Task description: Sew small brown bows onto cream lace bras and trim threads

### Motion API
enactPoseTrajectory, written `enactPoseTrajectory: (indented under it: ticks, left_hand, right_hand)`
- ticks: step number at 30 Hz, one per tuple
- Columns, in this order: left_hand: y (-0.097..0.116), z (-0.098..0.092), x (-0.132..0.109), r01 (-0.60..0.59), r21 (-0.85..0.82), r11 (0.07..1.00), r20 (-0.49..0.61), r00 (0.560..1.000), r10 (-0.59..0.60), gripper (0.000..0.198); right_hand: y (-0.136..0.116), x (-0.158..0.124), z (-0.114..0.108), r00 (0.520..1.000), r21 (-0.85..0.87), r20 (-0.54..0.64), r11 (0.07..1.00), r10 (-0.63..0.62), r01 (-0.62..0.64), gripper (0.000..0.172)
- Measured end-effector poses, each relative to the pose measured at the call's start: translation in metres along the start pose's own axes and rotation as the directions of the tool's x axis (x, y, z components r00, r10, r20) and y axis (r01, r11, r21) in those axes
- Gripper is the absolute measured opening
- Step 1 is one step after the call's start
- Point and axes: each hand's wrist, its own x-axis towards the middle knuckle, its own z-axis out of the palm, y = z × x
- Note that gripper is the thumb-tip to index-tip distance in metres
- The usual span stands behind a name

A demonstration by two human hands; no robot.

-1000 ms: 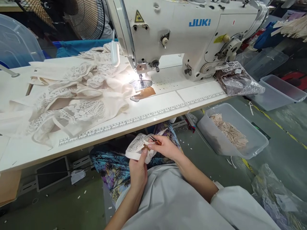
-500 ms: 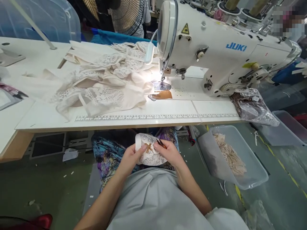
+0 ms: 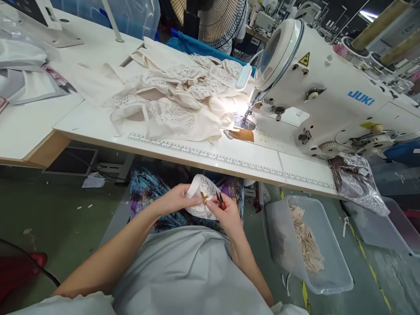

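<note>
Over my lap, below the table edge, both hands hold a white lace garment piece (image 3: 200, 212). My left hand (image 3: 177, 199) pinches its left side, thumb on top. A small brown bow (image 3: 204, 197) shows on the lace between my thumbs. My right hand (image 3: 228, 214) is closed round small thread snips (image 3: 221, 201) with orange and dark parts, their tips pointing up and away. Its thumb presses on the lace near the bow. The fingers under the fabric are hidden.
A white sewing machine (image 3: 328, 74) stands on the table (image 3: 98, 127), its lamp lit. Left of its needle lies a heap of cream lace fabric (image 3: 183, 105). A clear plastic bin (image 3: 337, 280) with beige pieces is on the floor at right. A bagged brown bundle (image 3: 357, 179) sits at the table's right end.
My view has turned and tilted, so the table and machine look slanted and shifted right. Both hands keep hold of the lace; the snips stand more upright in my right hand.
</note>
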Motion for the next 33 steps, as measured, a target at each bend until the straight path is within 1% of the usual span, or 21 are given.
enactPoseTrajectory:
  ticks: [5, 9, 11, 14, 16, 19, 21, 28, 33]
  left_hand:
    - [-0.003, -0.006, 0.001, -0.009, 0.037, 0.999, 0.055, 0.998, 0.007, 0.04]
    - [-0.004, -0.012, 0.004, -0.005, 0.033, 0.999, 0.11, 0.994, 0.001, 0.04]
    - [-0.005, -0.015, 0.006, 0.004, 0.026, 1.0, 0.139, 0.99, -0.007, 0.042]
    - [-0.006, -0.018, 0.009, 0.016, 0.02, 1.0, 0.178, 0.984, -0.019, 0.043]
    - [-0.006, -0.018, 0.01, 0.019, 0.016, 1.0, 0.2, 0.98, -0.022, 0.042]
    - [-0.006, -0.016, 0.01, 0.021, 0.013, 1.0, 0.221, 0.975, -0.023, 0.042]
    - [-0.006, -0.015, 0.01, 0.021, 0.014, 1.0, 0.225, 0.974, -0.024, 0.042]
    - [-0.009, -0.014, 0.011, 0.027, 0.029, 0.999, 0.22, 0.975, -0.033, 0.044]
    - [-0.012, -0.011, 0.013, 0.015, 0.043, 0.999, 0.208, 0.978, -0.024, 0.043]
  right_hand:
    - [0.0, -0.001, 0.001, 1.0, -0.029, 0.0, 1.0, 0.009, -0.009, 0.037]
    - [-0.001, -0.003, -0.001, 0.999, -0.083, 0.035, 0.997, 0.001, 0.002, 0.036]
    - [-0.003, -0.004, -0.002, 0.999, -0.145, 0.0, 0.988, -0.047, 0.047, 0.033]
    - [-0.006, -0.006, -0.005, 0.981, -0.252, -0.085, 0.956, -0.177, 0.15, 0.027]
    - [-0.007, -0.006, -0.007, 0.974, -0.294, -0.059, 0.937, -0.217, 0.191, 0.025]
    - [-0.006, -0.005, -0.007, 0.98, -0.307, 0.021, 0.932, -0.197, 0.194, 0.025]
    - [-0.005, -0.005, -0.007, 0.981, -0.309, 0.043, 0.931, -0.188, 0.192, 0.025]
    - [-0.006, -0.006, -0.007, 0.976, -0.343, 0.052, 0.914, -0.211, 0.216, 0.02]
    - [-0.007, -0.006, -0.007, 0.978, -0.349, 0.055, 0.913, -0.203, 0.21, 0.02]
